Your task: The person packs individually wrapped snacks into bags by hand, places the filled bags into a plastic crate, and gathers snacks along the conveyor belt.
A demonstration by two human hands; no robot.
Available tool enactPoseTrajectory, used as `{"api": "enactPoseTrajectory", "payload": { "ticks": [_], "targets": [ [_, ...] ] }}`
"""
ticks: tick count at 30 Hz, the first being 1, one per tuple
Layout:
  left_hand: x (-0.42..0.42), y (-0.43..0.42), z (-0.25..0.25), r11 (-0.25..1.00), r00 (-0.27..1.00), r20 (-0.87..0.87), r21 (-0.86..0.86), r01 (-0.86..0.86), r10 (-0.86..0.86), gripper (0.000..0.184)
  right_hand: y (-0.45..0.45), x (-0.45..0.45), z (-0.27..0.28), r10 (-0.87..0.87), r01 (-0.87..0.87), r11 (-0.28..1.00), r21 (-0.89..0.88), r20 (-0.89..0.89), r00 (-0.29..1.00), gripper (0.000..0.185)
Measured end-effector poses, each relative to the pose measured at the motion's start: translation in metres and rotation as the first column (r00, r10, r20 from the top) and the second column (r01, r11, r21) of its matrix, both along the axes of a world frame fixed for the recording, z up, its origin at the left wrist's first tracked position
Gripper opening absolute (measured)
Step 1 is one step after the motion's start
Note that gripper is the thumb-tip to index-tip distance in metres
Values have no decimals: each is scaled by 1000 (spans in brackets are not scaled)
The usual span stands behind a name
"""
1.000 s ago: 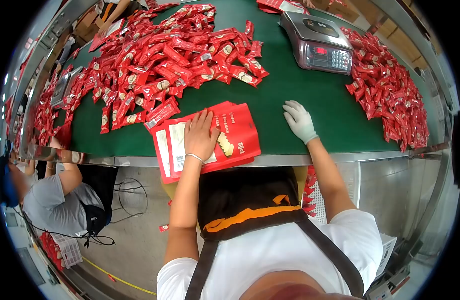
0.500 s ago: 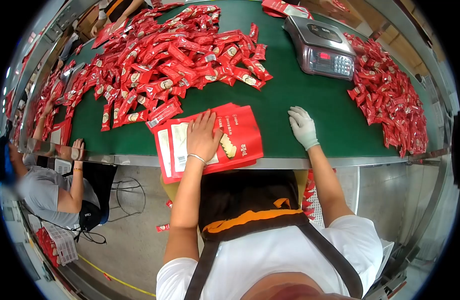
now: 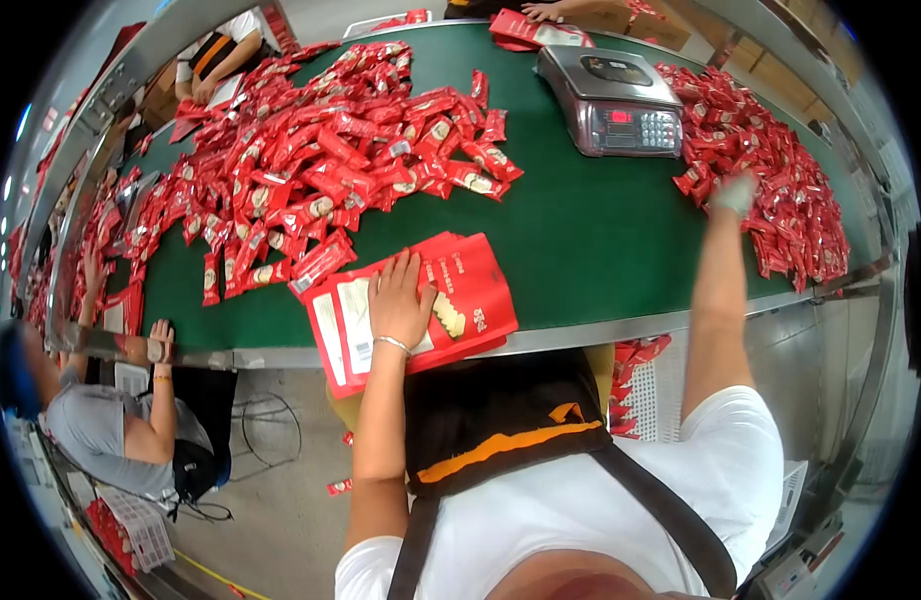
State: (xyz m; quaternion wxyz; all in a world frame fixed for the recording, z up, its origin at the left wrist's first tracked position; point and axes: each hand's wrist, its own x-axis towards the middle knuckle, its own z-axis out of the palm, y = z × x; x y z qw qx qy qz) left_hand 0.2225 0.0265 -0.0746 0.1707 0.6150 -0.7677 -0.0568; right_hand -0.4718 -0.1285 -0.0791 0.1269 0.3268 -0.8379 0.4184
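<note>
My bare left hand (image 3: 399, 305) lies flat with fingers stretched over a small stack of red printed pouches (image 3: 484, 285) at the table's front edge. The pouches overlap, and some overhang the metal edge. My right hand (image 3: 736, 193), in a white glove, is at the near-left side of a heap of small red packets (image 3: 796, 210). Motion smears its fingers, so I cannot make out their shape or any packet in them.
A digital scale (image 3: 631, 132) stands left of the right-hand heap. A larger heap of red packets (image 3: 331, 140) covers the left of the green table (image 3: 581, 240). Red pouches (image 3: 536, 30) lie at the far edge near another person's hand. A co-worker (image 3: 111, 430) sits at left.
My gloved right hand has moved from the green tabletop rightward and away from me to the packet heap. My left hand stays on the pouches. The view has shifted slightly.
</note>
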Motion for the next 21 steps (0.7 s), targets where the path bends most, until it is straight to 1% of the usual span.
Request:
{"api": "enactPoseTrajectory", "payload": {
  "ticks": [1,2,3,4,5,7,8,9,10,11,13,14,15,16,17,19,21],
  "targets": [
    [0,0,-1,1000,1000,6,10,-20,19,57,-42,83,13,399,-382,882,-276,5,917,38],
    [0,0,-1,1000,1000,-14,8,-13,13,57,-32,227,67,497,-438,867,238,-346,796,20],
    [0,1,0,1000,999,-31,8,-9,9,57,-61,319,72,753,-521,574,632,-155,640,23],
    [-1,1,5,999,1000,-7,32,-18,19,58,-17,399,70,909,-774,338,535,-399,122,28],
    [0,0,5,999,999,13,29,-38,38,58,3,454,67,911,-872,-411,265,139,-388,33],
    [2,-1,-1,999,1000,8,36,1,-1,59,56,498,67,850,-872,-490,11,230,-474,35],
    [1,0,1,999,1000,-9,35,-2,2,58,70,492,66,867,-915,-363,-177,295,-401,34],
    [2,1,3,999,1000,-22,50,-17,18,58,78,476,61,864,-918,-200,-342,381,-330,33],
    [2,1,3,1000,1000,-4,25,-14,14,57,80,453,51,912,-955,7,-297,394,-115,31],
    [1,2,2,1000,1000,14,2,-8,8,55,83,426,37,912,-944,219,-245,395,109,30],
    [2,1,0,1000,1000,9,6,-10,10,54,94,377,1,762,-814,559,-160,485,428,26],
    [2,1,0,1000,1000,9,8,-13,13,54,96,355,-25,735,-796,581,-167,529,425,25],
    [1,1,0,1000,1000,8,10,-14,14,53,100,347,-33,704,-777,605,-172,572,422,25],
    [1,1,-1,1000,1000,9,16,-14,14,53,101,343,-42,766,-817,568,-98,425,482,23],
    [0,1,-1,1000,1000,8,27,-14,14,53,100,350,-36,762,-817,569,-91,432,482,23],
    [1,2,0,1000,999,35,-2,-22,22,53,84,381,-15,907,-916,402,-1,138,398,26],
    [0,0,2,999,997,62,9,-37,36,54,46,417,-9,946,-952,304,42,-134,296,39]
  ]
}}
